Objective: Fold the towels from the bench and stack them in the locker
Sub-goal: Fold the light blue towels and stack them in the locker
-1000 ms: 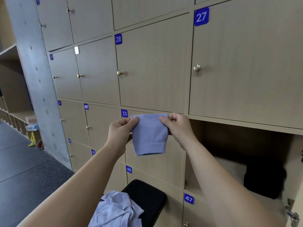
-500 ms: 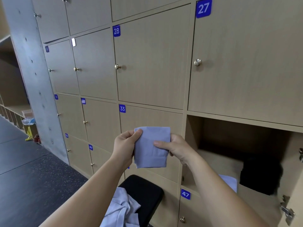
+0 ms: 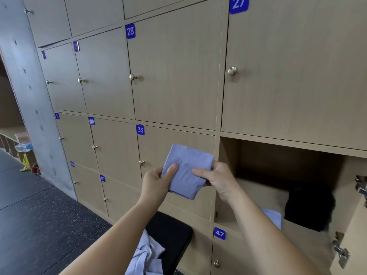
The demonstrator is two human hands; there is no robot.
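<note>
A second ago the folded towel (image 3: 186,171) hung from its top corners, pinched high in front of the door numbered 33 (image 3: 140,129). Since then the grip has changed. The left hand (image 3: 156,185) now clasps the towel's left edge, thumb laid across the front face and fingers behind. The right hand (image 3: 218,179) holds the right edge the same way, thumb pointing inward over the cloth. The towel has tipped, its top leaning toward the right of the frame, and it sits nearer the open locker (image 3: 230,155) at centre right.

My reading is that folding of this piece is finished and the carry into the locker has started. What remains is to set it on the towel already lying inside.

The towel is pale lilac-blue, a compact rectangle several layers thick, with a soft crease down its middle and slightly rounded lower corners. It is in the air at the centre of the frame, touching only the two hands.

Inside the locker, the stacked towel (image 3: 273,217) of the same colour shows past the right forearm, beside a black bundle (image 3: 309,207). At bottom centre, unfolded towels (image 3: 147,257) lie heaped on the black bench (image 3: 170,229), so more rounds are left.
</note>
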